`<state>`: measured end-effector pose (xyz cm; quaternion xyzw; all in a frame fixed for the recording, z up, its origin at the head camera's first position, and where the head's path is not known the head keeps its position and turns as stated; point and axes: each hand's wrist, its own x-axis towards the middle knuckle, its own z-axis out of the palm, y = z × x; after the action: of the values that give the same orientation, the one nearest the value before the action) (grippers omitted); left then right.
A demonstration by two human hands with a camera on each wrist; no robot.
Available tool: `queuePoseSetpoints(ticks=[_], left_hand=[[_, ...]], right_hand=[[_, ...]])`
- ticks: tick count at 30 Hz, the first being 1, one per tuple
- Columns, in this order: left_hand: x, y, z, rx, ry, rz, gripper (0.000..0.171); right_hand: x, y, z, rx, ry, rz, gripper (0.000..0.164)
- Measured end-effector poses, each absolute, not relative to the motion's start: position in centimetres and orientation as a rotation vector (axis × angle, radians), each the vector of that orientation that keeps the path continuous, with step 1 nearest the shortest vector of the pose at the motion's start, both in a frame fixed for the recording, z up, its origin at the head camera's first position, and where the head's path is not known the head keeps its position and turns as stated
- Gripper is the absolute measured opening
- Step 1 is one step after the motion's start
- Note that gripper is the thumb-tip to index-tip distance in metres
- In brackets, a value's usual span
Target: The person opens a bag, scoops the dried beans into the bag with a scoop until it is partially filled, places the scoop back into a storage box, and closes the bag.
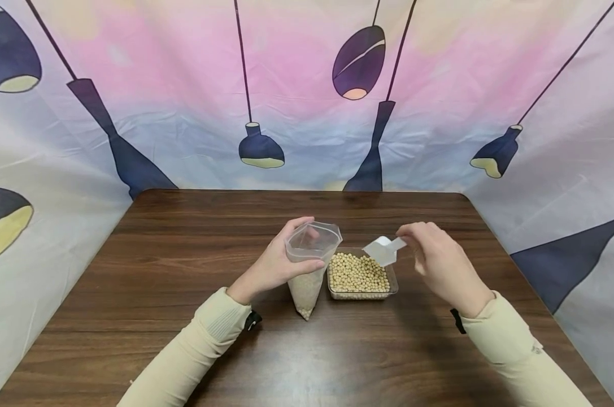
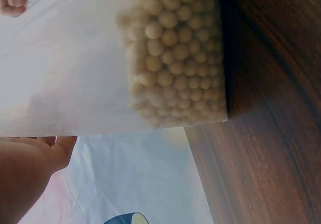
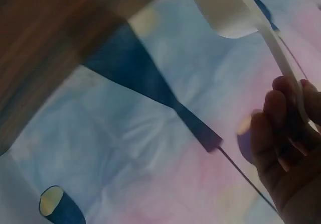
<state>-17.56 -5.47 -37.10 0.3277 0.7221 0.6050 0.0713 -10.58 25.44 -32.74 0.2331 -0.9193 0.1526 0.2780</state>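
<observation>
My left hand (image 1: 278, 257) grips a clear plastic bag (image 1: 312, 243) near its wide-open mouth, thumb across the near side. Round pale beans (image 2: 175, 53), like soybeans, fill the bag's lower part, which reaches down to the tabletop. In my right hand (image 1: 441, 263) I pinch the handle of a white scoop (image 1: 383, 251). The scoop hangs tilted above the right part of a clear rectangular container (image 1: 361, 295), which stands right beside the bag and holds many more of the same beans. In the right wrist view fingers (image 3: 275, 103) curl round the scoop's handle.
Everything stands on a dark brown wooden table (image 1: 195, 237), whose far edge meets a hanging cloth backdrop (image 1: 184, 130) with printed lamps. The cloth also runs along both sides. Light sleeves (image 1: 210, 322) and dark wrist straps cover my wrists.
</observation>
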Motion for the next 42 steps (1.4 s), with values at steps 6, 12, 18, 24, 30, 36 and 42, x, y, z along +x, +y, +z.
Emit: queuePoseSetpoints(ticks=[6,12,18,24,30,36,42], left_hand=[[-16.3,-5.6,-34.9,0.969,2.173,1.813,0.074],[-16.1,-5.8,-34.8,0.983,2.17,1.828,0.074],[-16.2,-5.7,-35.1,0.99,2.163,1.837,0.075],[-16.1,-5.7,-34.8,0.999,2.162,1.84,0.074],[-16.0,-5.7,-34.6,0.992,2.171,1.83,0.074],[-16.2,-5.6,-35.1,0.992,2.182,1.824,0.075],[-17.5,-5.6,-37.4,1.001,2.18,1.838,0.079]], right_hand=[[-11.5,25.3,-34.8,0.748,-2.468,0.263,0.041],[-12.0,25.6,-35.5,0.596,-2.582,0.539,0.024],[-12.6,26.9,-35.7,0.299,-2.749,0.858,0.015],[-13.1,27.8,-36.5,0.166,-2.825,1.044,0.02],[-13.5,28.4,-37.9,0.088,-2.866,1.231,0.023],[-13.6,28.4,-39.2,0.042,-2.845,1.457,0.022],[-13.2,27.6,-39.9,-0.021,-2.824,1.579,0.026]])
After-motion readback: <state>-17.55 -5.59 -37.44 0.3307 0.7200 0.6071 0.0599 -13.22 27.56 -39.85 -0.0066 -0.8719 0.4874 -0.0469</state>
